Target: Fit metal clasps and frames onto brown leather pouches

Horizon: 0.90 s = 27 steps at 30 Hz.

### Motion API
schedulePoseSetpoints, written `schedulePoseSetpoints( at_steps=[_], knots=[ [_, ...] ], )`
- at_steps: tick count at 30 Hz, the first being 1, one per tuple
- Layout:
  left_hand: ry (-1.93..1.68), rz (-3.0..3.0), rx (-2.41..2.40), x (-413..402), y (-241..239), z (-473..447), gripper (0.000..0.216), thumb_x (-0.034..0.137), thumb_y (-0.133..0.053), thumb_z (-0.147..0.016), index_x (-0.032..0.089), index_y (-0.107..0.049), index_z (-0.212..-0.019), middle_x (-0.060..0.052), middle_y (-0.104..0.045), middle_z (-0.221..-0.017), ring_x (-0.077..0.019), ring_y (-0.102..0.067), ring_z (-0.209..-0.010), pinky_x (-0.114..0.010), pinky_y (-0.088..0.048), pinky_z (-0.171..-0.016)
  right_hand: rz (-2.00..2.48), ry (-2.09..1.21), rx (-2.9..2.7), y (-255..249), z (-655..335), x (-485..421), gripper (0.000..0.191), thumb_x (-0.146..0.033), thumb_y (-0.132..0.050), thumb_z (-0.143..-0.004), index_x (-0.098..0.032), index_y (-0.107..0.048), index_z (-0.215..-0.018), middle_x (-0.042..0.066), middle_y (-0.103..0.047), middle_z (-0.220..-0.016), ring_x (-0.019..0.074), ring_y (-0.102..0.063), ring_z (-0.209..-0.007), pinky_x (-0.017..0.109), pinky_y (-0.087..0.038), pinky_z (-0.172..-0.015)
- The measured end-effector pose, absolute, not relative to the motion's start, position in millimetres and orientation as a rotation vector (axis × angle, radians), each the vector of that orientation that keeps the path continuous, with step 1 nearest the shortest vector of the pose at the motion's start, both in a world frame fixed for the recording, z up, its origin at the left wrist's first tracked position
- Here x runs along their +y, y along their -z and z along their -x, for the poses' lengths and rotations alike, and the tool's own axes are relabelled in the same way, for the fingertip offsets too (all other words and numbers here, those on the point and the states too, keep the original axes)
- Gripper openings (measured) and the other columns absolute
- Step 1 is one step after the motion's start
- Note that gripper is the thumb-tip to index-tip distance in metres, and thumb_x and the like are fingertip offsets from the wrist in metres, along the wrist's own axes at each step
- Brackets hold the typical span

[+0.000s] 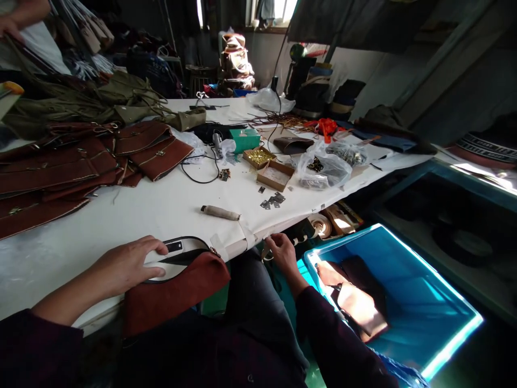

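The white cloth-covered worktop [161, 207] runs across in front of me. Beside my right knee, below its edge, stands a bright blue plastic crate [420, 307] with brown leather pieces lying in it. A spread stack of reddish-brown leather flaps [60, 172] fills the far left of the worktop. Nearest me is the rust-brown soft bag [177, 291], and here lies the risk as I judge it: much of it droops over the near edge toward my lap, so only my palm's weight seems to keep it from sliding off. It looks matte and limp, with a black strap curving over a pale panel on top and a small brass ring at the corner. My left hand [129, 267] lies flat on that panel, fingers loosely spread and gripping nothing. My right hand [283, 253] is at the worktop's edge, fingers drawn close together against the white cover; I cannot tell whether they nip anything. Farther in lie a wooden-handled tool [220, 212] and a scatter of small grey metal plates [272, 201], which a dragged strap might sweep away.
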<state>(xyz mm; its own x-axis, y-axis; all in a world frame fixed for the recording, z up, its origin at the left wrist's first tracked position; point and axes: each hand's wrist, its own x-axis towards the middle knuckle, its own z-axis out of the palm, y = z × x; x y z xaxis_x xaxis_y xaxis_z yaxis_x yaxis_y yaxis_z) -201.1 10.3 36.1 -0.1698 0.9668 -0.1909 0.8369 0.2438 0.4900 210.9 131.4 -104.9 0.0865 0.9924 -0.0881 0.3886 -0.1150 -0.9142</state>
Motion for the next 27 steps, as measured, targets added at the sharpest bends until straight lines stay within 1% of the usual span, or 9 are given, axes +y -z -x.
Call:
schedulePoseSetpoints(
  at_steps=[3,5,8,11,16,18,21,23,27],
  knots=[
    [-0.238,-1.753,2.024,1.8,-21.0,210.1,0.034,0.047,-0.076,-0.068,0.028,-0.071,-0.096,-0.002,-0.075,-0.113,-0.0293,-0.07,-0.101,-0.034,-0.047,-0.088,1.576,-1.117,-1.399,98.7,-208.3,127.5,0.058,-0.068,-0.073,-0.078,-0.015,-0.072,-0.103,0.009,-0.077,-0.089,0.0233,-0.071,-0.079,0.032,-0.054,-0.072],
    [-0.299,-1.777,2.039,-5.7,-14.6,213.6,0.031,0.047,-0.075,-0.071,0.026,-0.066,-0.092,-0.003,-0.072,-0.11,-0.0269,-0.068,-0.099,-0.034,-0.047,-0.089,1.561,-1.166,-1.411,94.0,-209.5,125.3,0.061,-0.072,-0.073,-0.077,-0.014,-0.074,-0.096,0.008,-0.076,-0.083,0.0221,-0.068,-0.074,0.031,-0.052,-0.068],
    [-0.436,-1.771,2.009,-14.9,-12.0,212.7,0.025,0.042,-0.074,-0.074,0.024,-0.06,-0.085,-0.002,-0.068,-0.105,-0.0237,-0.066,-0.096,-0.032,-0.047,-0.09,1.56,-1.21,-1.414,90.8,-213.5,124.9,0.063,-0.075,-0.073,-0.078,-0.014,-0.077,-0.095,0.009,-0.078,-0.084,0.0229,-0.068,-0.075,0.031,-0.051,-0.068],
    [-0.502,-1.688,2.013,-18.9,-15.2,209.1,0.024,0.039,-0.076,-0.073,0.023,-0.063,-0.085,-0.001,-0.07,-0.103,-0.0233,-0.066,-0.096,-0.032,-0.047,-0.089,1.613,-1.199,-1.416,82.6,-215.9,121.5,0.065,-0.076,-0.074,-0.079,-0.014,-0.08,-0.101,0.01,-0.08,-0.085,0.0258,-0.071,-0.078,0.033,-0.053,-0.07],
    [-0.458,-1.572,2.003,-17.6,-24.4,208.1,0.025,0.037,-0.079,-0.073,0.024,-0.069,-0.092,0.0,-0.075,-0.104,-0.0236,-0.068,-0.094,-0.031,-0.047,-0.084,1.465,-1.112,-1.691,12.2,-182.4,95.6,0.051,-0.068,-0.078,-0.085,-0.018,-0.081,-0.093,0.007,-0.078,-0.079,0.0221,-0.068,-0.073,0.03,-0.049,-0.067],
    [-0.424,-1.593,2.007,-16.8,-26.7,209.5,0.028,0.038,-0.081,-0.073,0.024,-0.071,-0.095,-0.001,-0.076,-0.107,-0.0249,-0.069,-0.098,-0.031,-0.048,-0.086,1.283,-1.08,-1.927,-26.0,-143.5,86.9,0.043,-0.062,-0.079,-0.088,-0.019,-0.079,-0.085,0.004,-0.075,-0.076,0.0188,-0.064,-0.07,0.028,-0.046,-0.066],
    [-0.394,-1.6,2.038,-18.9,-27.7,210.7,0.034,0.042,-0.084,-0.074,0.024,-0.073,-0.102,-0.002,-0.076,-0.109,-0.0267,-0.07,-0.1,-0.032,-0.048,-0.085,0.996,-1.045,-2.32,-64.3,-70.6,88.2,0.028,-0.048,-0.077,-0.094,-0.021,-0.079,-0.085,0.0,-0.074,-0.076,0.0156,-0.063,-0.069,0.027,-0.041,-0.065],
    [-0.41,-1.593,2.039,-22.6,-27.6,210.1,0.037,0.043,-0.084,-0.075,0.025,-0.073,-0.105,-0.002,-0.076,-0.11,-0.0269,-0.071,-0.098,-0.032,-0.049,-0.082,0.945,-0.933,-2.543,-72.0,-28.1,94.6,0.023,-0.043,-0.077,-0.094,-0.022,-0.079,-0.086,0.0,-0.075,-0.078,0.0149,-0.062,-0.069,0.027,-0.036,-0.063],
    [-0.501,-1.574,2.03,-30.5,-28.0,205.9,0.037,0.041,-0.085,-0.075,0.025,-0.074,-0.106,-0.004,-0.077,-0.111,-0.0283,-0.071,-0.1,-0.034,-0.049,-0.083,1.026,-0.714,-2.798,-60.0,15.1,98.9,0.023,-0.047,-0.077,-0.093,-0.024,-0.081,-0.091,0.001,-0.078,-0.082,0.0176,-0.064,-0.073,0.03,-0.029,-0.062]
  ],
)
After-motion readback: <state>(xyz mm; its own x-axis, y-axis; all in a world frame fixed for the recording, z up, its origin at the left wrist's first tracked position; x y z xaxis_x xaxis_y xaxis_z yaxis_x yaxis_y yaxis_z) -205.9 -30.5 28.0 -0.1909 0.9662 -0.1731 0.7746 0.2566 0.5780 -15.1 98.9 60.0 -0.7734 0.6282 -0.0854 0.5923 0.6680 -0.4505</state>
